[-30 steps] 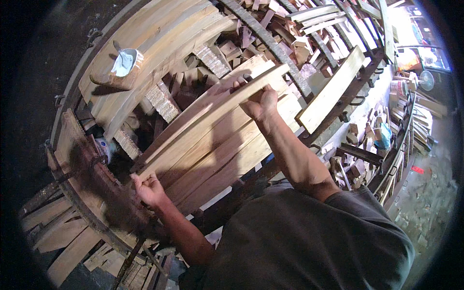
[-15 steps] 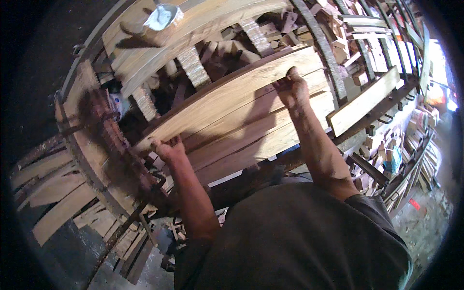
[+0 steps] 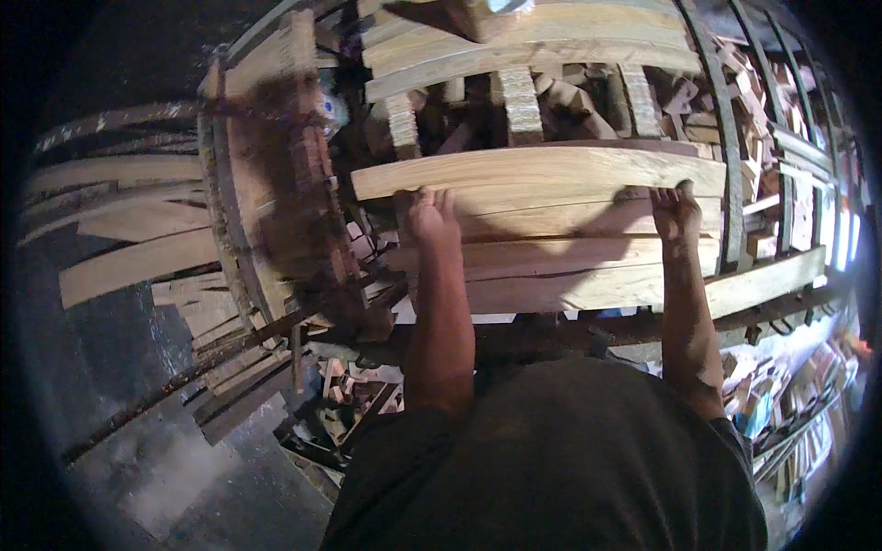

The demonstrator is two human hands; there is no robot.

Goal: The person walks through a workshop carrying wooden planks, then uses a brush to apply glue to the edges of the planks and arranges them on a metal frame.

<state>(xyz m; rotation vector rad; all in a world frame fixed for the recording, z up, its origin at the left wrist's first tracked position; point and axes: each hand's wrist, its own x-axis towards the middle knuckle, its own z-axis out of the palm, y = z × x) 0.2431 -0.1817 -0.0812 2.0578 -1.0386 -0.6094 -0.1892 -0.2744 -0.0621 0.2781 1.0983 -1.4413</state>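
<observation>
Rack of dark metal bars [image 3: 729,147] stretches across the upper view, loaded with pale wood. In front, seen from above, is the person's dark shirt [image 3: 560,450]. A row of boards [image 3: 570,275] lies side by side on the rack, nearest the person. Beyond it, past a gap, are more boards [image 3: 551,41]. Along the far side of the near row lies a long plank [image 3: 542,174], its left end jutting past the others. Loose boards [image 3: 138,264] fan out at left, and a shorter board [image 3: 767,282] slants at right. Rough pale crossbars [image 3: 521,106] span the gap above wood scraps [image 3: 583,103]. The left hand [image 3: 430,219] and right hand [image 3: 676,213] reach well apart to the plank's near edge. Both hands' fingers are bent there; I cannot tell whether they grasp the plank or merely rest against it. A brown object [image 3: 475,20], cut off at the top, sits on the far boards.
</observation>
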